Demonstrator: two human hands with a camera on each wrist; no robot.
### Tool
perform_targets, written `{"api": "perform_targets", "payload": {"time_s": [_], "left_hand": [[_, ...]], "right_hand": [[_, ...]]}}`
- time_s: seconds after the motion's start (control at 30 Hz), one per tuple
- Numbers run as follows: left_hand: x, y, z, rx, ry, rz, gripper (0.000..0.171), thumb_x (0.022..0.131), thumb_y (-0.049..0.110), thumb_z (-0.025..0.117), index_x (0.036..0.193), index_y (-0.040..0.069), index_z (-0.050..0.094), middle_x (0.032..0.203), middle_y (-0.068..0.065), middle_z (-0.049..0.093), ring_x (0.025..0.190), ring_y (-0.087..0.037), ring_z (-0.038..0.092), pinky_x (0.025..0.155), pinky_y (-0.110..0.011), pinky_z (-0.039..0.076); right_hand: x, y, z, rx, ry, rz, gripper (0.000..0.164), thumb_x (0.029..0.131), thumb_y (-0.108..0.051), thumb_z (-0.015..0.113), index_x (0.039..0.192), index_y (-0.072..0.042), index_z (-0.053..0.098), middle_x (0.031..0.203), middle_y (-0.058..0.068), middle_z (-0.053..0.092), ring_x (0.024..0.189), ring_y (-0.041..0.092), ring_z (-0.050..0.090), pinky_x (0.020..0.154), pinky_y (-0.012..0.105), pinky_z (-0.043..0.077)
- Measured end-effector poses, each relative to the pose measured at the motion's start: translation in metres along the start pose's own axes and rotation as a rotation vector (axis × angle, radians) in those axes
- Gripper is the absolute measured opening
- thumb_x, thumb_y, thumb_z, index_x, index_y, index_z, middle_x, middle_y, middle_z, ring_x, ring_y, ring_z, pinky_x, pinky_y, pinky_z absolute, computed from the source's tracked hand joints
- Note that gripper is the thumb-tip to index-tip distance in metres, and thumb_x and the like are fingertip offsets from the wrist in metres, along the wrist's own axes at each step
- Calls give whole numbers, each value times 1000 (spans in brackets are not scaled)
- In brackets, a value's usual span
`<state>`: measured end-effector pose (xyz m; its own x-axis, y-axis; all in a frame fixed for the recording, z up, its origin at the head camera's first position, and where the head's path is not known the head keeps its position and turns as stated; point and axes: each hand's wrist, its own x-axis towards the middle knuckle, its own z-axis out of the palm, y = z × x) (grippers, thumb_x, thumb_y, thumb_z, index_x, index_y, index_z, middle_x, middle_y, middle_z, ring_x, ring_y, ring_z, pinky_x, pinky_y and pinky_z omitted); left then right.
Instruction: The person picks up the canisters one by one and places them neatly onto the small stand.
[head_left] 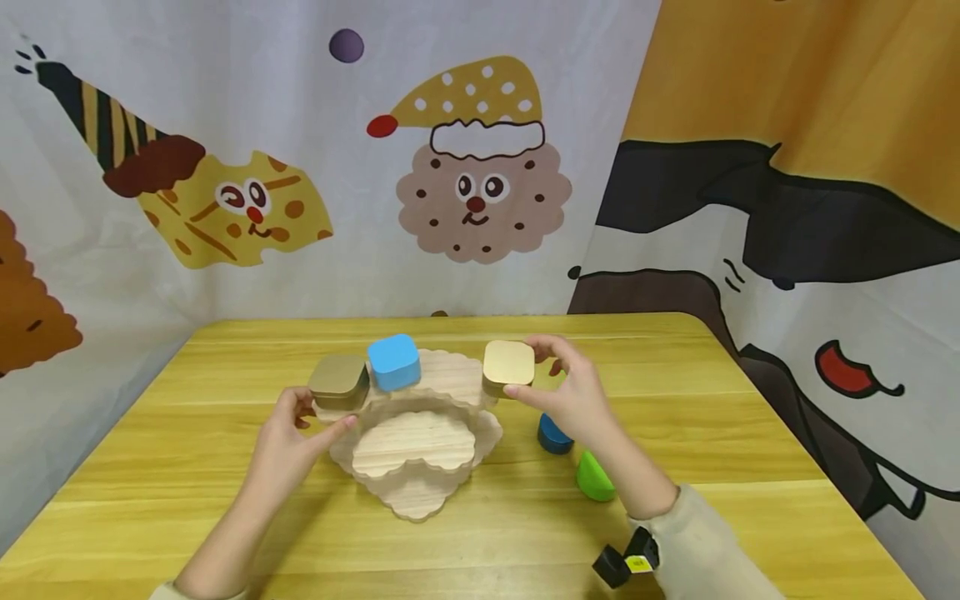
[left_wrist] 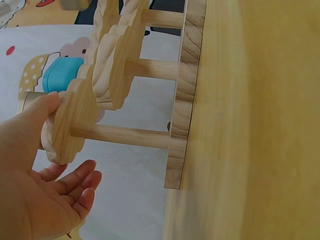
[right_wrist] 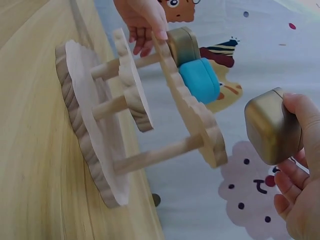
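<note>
A tiered wooden stand with scalloped edges is on the table, its upper shelf raised on round pegs. My left hand grips the left end of that shelf, thumb above and fingertips below. Right by this thumb, a gold rounded-square tin sits on the shelf. A light blue box of similar shape stands beside the tin. Between thumb and fingers, my right hand holds a second gold tin. In the right wrist view this tin is held apart from the shelf, beyond its right end.
Right of the stand lie a dark blue round piece and a bright green piece, partly behind my right forearm. Small black blocks are near the right sleeve. A printed curtain hangs behind the wooden table.
</note>
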<state>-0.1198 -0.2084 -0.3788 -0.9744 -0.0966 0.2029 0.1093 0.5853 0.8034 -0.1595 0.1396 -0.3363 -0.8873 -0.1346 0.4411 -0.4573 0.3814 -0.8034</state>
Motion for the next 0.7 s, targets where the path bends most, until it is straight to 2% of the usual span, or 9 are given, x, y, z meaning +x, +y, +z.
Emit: {"api": "perform_targets", "payload": {"time_s": [0.43,0.7], "left_hand": [[0,-1,0,-1,4,-4,67,82,37,77,122,-5,43,110,-18,53,101,-29,47,85,-42,36],[1,-3,1,12,8,1,68,82,39,76,121,-5,44,110,-18,54,100,-28,47,85,-41,37]], "right_hand": [[24,-6,30,8,-32,-65,52,69,-18,88,114,-9,63,97,0,61,92,17,53,74,39,39],[33,-7,46,46,-78,-25,53,71,-21,87,117,-11,62,100,-1,60,95,18,52,79,46,39]]}}
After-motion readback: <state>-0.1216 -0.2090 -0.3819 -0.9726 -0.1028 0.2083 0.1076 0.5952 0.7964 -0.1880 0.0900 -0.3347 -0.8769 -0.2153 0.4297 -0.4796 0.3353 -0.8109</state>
